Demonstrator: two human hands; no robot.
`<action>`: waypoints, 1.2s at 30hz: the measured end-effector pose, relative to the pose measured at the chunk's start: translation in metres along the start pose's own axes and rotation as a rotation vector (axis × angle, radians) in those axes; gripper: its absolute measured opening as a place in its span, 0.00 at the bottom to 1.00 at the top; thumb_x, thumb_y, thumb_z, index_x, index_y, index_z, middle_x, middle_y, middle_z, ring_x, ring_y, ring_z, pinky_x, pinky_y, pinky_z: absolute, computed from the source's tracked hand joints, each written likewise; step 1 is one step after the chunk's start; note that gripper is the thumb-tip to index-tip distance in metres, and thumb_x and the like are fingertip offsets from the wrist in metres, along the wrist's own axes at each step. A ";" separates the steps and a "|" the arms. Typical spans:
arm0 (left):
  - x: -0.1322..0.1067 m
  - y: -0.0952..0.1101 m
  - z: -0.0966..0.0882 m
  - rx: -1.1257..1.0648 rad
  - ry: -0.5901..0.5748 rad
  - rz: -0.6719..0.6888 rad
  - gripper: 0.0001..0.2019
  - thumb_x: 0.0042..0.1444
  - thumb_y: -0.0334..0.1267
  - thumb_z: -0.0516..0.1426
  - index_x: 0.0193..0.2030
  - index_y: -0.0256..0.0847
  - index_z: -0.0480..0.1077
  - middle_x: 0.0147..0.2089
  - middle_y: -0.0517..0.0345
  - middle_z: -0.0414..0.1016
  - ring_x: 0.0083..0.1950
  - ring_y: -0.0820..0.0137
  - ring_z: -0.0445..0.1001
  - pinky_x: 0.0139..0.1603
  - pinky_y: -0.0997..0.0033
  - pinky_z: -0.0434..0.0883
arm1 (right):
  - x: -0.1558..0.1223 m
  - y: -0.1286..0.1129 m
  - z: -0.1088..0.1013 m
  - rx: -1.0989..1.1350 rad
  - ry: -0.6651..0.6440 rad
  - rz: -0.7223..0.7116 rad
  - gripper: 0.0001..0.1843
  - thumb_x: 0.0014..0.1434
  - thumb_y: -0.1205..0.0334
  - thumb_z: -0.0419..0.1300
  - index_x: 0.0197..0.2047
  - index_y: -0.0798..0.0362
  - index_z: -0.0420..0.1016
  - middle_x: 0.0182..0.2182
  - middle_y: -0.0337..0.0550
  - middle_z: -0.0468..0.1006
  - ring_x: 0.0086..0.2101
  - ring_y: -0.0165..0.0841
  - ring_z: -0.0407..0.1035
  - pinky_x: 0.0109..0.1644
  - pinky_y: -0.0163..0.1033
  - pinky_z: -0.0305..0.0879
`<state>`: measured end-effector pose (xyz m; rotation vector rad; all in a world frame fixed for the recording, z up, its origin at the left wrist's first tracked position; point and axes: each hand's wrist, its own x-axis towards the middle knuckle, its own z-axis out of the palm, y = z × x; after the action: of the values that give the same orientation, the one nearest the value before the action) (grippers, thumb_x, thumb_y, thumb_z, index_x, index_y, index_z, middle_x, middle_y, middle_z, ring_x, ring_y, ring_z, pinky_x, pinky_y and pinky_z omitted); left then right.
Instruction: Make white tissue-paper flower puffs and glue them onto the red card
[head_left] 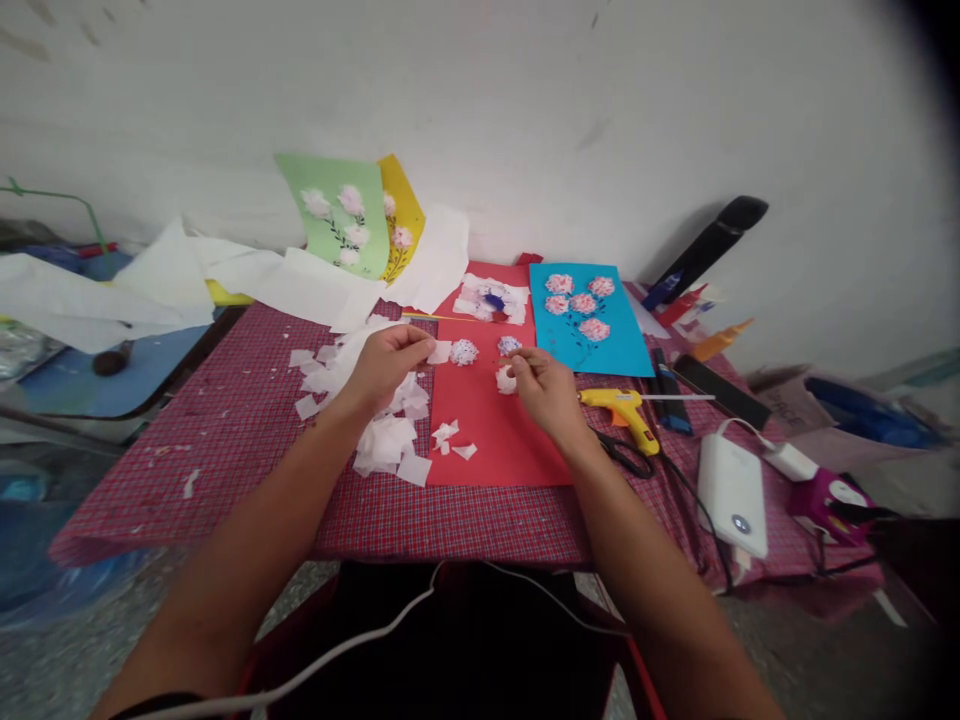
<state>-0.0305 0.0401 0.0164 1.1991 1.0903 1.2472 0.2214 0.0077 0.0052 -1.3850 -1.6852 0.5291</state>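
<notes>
My left hand [396, 362] pinches a small white tissue paper square [441, 352] above the left edge of the red paper sheet [510, 440]. My right hand [544, 388] is closed at the fingertips over the sheet's right half; anything between them is too small to make out. Close by those fingers lies a white tissue flower [505, 380]. Two speckled tissue flowers [464, 352] sit farther up the sheet. Several folded tissue bits [445, 434] rest near its lower left. A heap of loose tissue squares [386, 442] spreads beside and below my left hand.
A yellow glue gun [621, 408] lies right of the red sheet, near scissors [626, 455] and a white power bank [733, 490]. Behind are a blue flower card [551, 345], an ink-stained tissue [472, 300] and a green flower card [322, 225] leaning on the wall.
</notes>
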 end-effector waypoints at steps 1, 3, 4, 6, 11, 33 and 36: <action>0.000 0.000 0.000 0.005 0.003 0.002 0.08 0.49 0.40 0.67 0.31 0.39 0.77 0.31 0.57 0.75 0.32 0.73 0.73 0.39 0.66 0.76 | -0.001 -0.001 0.001 0.021 -0.044 -0.023 0.16 0.69 0.53 0.53 0.44 0.52 0.79 0.33 0.45 0.82 0.33 0.37 0.75 0.38 0.41 0.69; 0.000 -0.001 0.000 0.015 0.013 0.012 0.08 0.49 0.41 0.67 0.32 0.39 0.77 0.32 0.57 0.76 0.32 0.72 0.73 0.39 0.66 0.76 | -0.004 -0.003 0.004 0.093 -0.148 -0.078 0.16 0.69 0.52 0.53 0.46 0.52 0.78 0.34 0.44 0.81 0.32 0.35 0.74 0.37 0.39 0.68; 0.000 -0.001 0.000 0.020 0.015 0.017 0.08 0.49 0.41 0.67 0.32 0.39 0.77 0.32 0.57 0.76 0.32 0.72 0.73 0.39 0.66 0.76 | -0.005 -0.004 0.005 0.125 -0.193 -0.101 0.16 0.69 0.52 0.53 0.48 0.52 0.78 0.34 0.43 0.81 0.31 0.34 0.74 0.36 0.38 0.68; 0.001 -0.002 -0.001 0.023 0.018 0.022 0.08 0.49 0.41 0.67 0.32 0.39 0.77 0.32 0.56 0.76 0.32 0.72 0.73 0.39 0.66 0.76 | -0.007 -0.008 0.006 0.153 -0.232 -0.123 0.16 0.69 0.52 0.53 0.48 0.52 0.78 0.34 0.43 0.81 0.30 0.33 0.73 0.35 0.38 0.67; 0.000 -0.001 -0.001 0.015 0.019 0.018 0.08 0.49 0.41 0.67 0.32 0.39 0.77 0.32 0.56 0.76 0.32 0.72 0.74 0.39 0.67 0.76 | -0.007 -0.012 0.000 0.137 -0.132 -0.052 0.16 0.68 0.55 0.52 0.31 0.51 0.73 0.25 0.39 0.73 0.27 0.32 0.67 0.31 0.37 0.61; -0.002 0.000 0.003 0.041 0.017 -0.003 0.09 0.49 0.41 0.67 0.32 0.39 0.77 0.31 0.58 0.77 0.32 0.73 0.73 0.40 0.68 0.75 | -0.007 -0.006 0.004 0.139 -0.052 -0.092 0.18 0.71 0.49 0.52 0.47 0.50 0.78 0.35 0.44 0.81 0.30 0.34 0.74 0.34 0.38 0.67; -0.003 0.003 0.004 0.050 0.023 -0.002 0.09 0.48 0.41 0.67 0.31 0.38 0.77 0.31 0.57 0.76 0.32 0.72 0.73 0.39 0.67 0.75 | -0.006 -0.008 0.003 0.134 -0.033 -0.097 0.17 0.71 0.50 0.52 0.46 0.50 0.77 0.34 0.44 0.80 0.30 0.34 0.73 0.34 0.38 0.66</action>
<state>-0.0270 0.0369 0.0191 1.2239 1.1453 1.2409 0.2142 0.0003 0.0071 -1.1982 -1.7018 0.6014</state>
